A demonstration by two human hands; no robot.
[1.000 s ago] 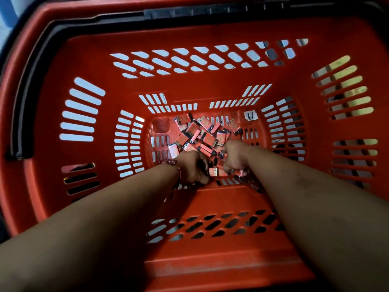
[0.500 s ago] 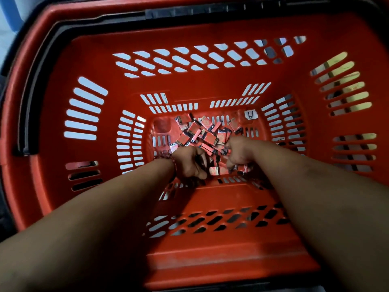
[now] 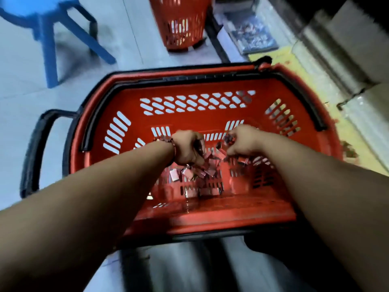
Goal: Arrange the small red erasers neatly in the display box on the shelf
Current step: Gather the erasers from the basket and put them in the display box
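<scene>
The left hand (image 3: 186, 149) and the right hand (image 3: 242, 142) are inside a big red plastic basket (image 3: 210, 218) with holes. Each hand curls its fingers round some small red erasers (image 3: 207, 173).

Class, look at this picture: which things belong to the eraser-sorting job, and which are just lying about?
Job in hand: erasers; near basket holding them; left hand and right hand, each gripping some.
Lying about: blue stool; far basket; blurred packets beside it.
</scene>
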